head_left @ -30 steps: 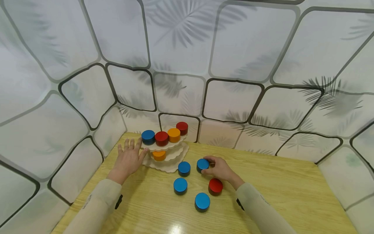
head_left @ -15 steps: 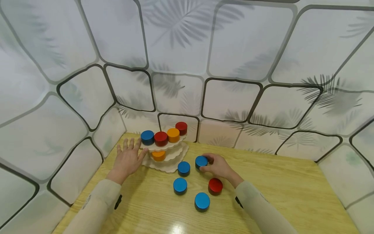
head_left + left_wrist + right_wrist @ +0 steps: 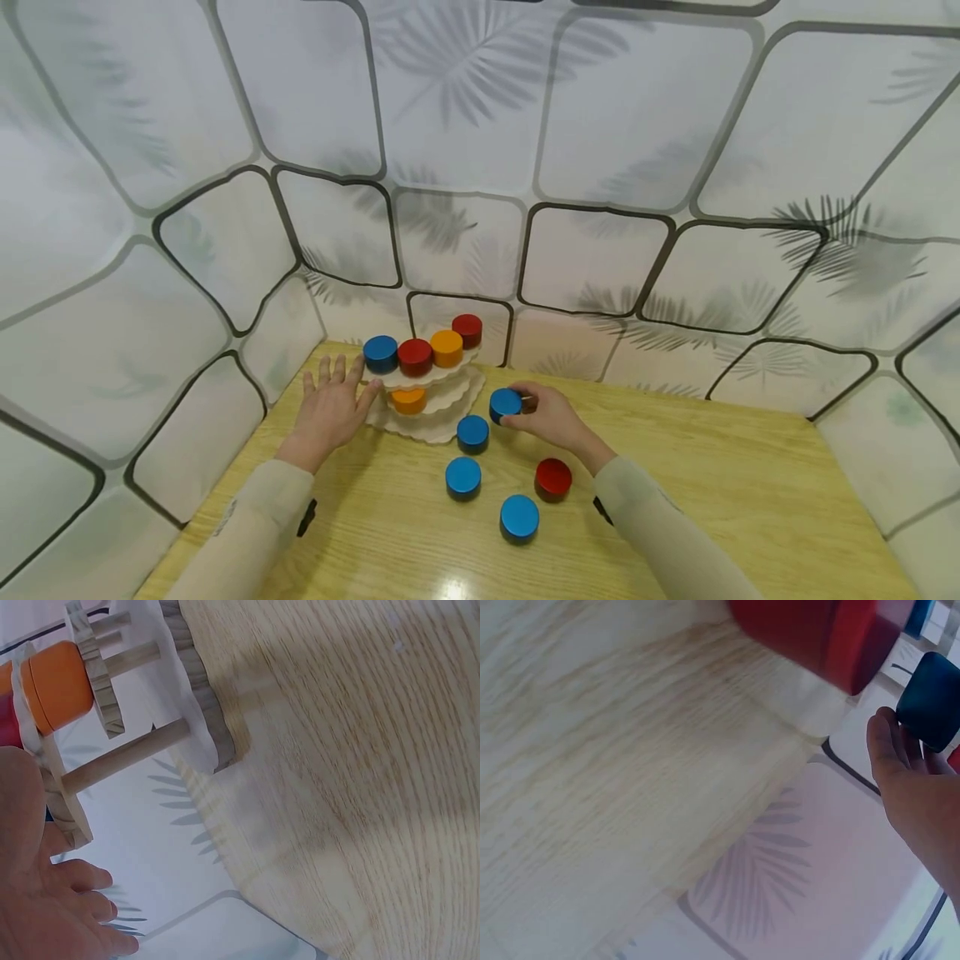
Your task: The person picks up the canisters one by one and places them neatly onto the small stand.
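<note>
Far L, your L sleeve [image 3: 251, 521] runs in toward the stand [image 3: 431, 428], which has 3 tiers w/ wavy edges & wooden posts [image 3: 127, 756] btw them; your L hand [image 3: 326, 412] is at the stand's left side, fingers straight & spread, thumb lapping the top tier's edge; can't tell if it presses. Up on the stand's top tier, L to R, you've got top blue cyl [image 3: 380, 354], mid red cyl [image 3: 415, 357], top orange cyl [image 3: 447, 348], end red cyl [image 3: 467, 331]; lower orange cyl [image 3: 408, 402] sits on the stand's middle tier, partly hidden under the top one. Off the stand, your side of it & a bit right, is near blue cyl [image 3: 462, 478]; next blue cyl [image 3: 472, 434] is just beside the stand's bottom-tier edge; held blue cyl [image 3: 506, 406] is just right of the stand, pinched btw thumb & fingers of your R hand [image 3: 555, 418]; can't tell if it's off the table [image 3: 720, 492]. Front blue cyl [image 3: 519, 518] stands well apart from the stand, on your side; loose red cyl [image 3: 553, 479] is right of the stand & nearer you; R sleeve [image 3: 660, 525] comes in furthest right of it.
</note>
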A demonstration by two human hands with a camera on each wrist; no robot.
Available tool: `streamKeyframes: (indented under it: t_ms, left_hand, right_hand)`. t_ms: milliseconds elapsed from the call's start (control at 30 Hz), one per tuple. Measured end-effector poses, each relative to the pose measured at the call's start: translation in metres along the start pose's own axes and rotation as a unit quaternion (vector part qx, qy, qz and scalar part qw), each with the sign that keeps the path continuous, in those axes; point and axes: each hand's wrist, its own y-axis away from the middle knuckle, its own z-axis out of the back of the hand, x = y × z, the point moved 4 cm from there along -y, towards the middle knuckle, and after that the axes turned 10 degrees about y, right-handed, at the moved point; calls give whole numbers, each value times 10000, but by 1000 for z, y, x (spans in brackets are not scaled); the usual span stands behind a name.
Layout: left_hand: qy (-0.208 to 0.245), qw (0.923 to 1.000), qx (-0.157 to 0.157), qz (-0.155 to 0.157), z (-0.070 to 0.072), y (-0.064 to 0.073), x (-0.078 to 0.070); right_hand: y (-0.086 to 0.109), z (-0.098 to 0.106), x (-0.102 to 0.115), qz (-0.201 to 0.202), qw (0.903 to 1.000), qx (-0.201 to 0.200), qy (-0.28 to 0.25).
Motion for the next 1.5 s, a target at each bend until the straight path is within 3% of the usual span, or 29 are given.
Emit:
streamKeyframes:
  t_ms: [567,833,1500]
  left_hand:
    - [-7,10000,-1,23,0,0,0]
    - [13,10000,-6,13,-1,-1,1]
    - [-41,10000,-8,30,-1,-2,1]
  right_hand:
    - [-12,-13,37,-80,9995,-38,-317]
    - [-17,-23,52,94,9992,20,-399]
    - [-27,-45,69,316,9987,-57,-405]
